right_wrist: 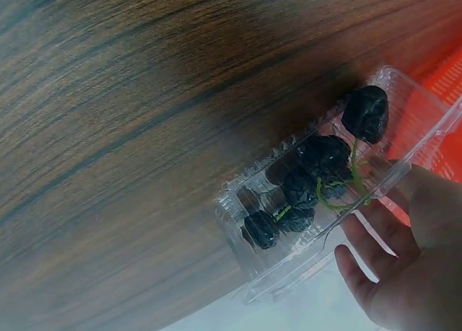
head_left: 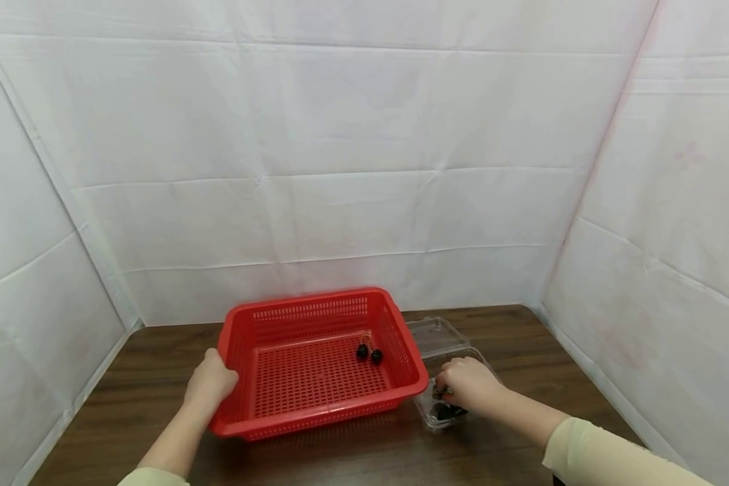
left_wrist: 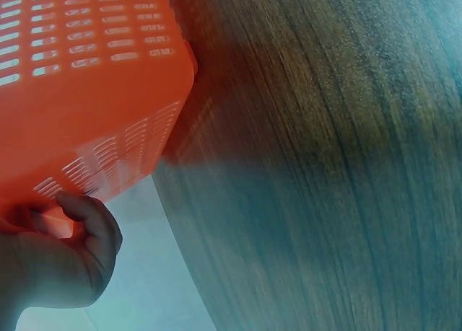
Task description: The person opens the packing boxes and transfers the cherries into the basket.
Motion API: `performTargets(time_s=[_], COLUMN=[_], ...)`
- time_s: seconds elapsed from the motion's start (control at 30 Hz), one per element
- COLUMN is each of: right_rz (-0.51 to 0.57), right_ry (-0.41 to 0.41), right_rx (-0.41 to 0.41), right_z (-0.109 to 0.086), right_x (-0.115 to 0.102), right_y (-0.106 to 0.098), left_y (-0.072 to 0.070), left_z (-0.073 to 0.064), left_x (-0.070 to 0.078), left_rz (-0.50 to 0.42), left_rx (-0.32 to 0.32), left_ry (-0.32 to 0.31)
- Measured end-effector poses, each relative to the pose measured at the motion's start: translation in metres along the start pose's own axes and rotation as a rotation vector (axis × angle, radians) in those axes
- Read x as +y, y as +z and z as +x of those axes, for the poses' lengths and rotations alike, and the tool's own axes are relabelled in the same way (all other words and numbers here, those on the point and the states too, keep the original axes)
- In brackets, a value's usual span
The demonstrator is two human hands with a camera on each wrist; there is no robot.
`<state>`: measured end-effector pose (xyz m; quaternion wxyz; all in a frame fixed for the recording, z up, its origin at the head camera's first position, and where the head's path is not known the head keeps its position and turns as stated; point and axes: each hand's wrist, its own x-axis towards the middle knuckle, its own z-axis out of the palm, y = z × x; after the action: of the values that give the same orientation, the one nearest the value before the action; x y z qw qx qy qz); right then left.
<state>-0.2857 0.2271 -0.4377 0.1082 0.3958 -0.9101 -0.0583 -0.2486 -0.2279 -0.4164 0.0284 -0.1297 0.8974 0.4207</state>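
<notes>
My left hand grips the left rim of a red plastic basket. In the left wrist view the fingers curl at the perforated basket wall. Two dark cherries with stems lie inside the basket, toward its right end. My right hand reaches into a clear plastic clamshell box beside the basket. Several dark cherries with green stems are in the box. In the right wrist view green stems meet at the fingertips, which pinch them; the clear wall partly covers this.
The box's clear lid lies folded back toward the rear. Both containers are on a dark wood-grain table. White sheeting rises behind the table and along both sides. The basket's right front corner overhangs the box's left edge.
</notes>
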Motion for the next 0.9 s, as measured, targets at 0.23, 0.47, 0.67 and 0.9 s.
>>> performTargets(time_s=[0.23,0.47,0.67,0.9], right_rz=[0.014,0.055,0.091,0.095], right_ry=[-0.002,-0.003,0.016,0.063], right_rx=[0.035,0.085,0.086,0.056], right_z=[-0.002,-0.002,-0.002,0.000], right_x=[0.004,0.009,0.014,0.015], right_y=[-0.003,-0.009,-0.019,-0.034], left_y=[0.000,0.000,0.000,-0.001], left_z=[-0.001,-0.002,-0.001,-0.002], left_x=[0.003,0.002,0.001,0.002], left_rz=[-0.009,-0.018,-0.012,0.000], left_rx=[-0.002,-0.003,-0.001,0.000], left_ry=[-0.011,-0.005,-0.002,-0.001])
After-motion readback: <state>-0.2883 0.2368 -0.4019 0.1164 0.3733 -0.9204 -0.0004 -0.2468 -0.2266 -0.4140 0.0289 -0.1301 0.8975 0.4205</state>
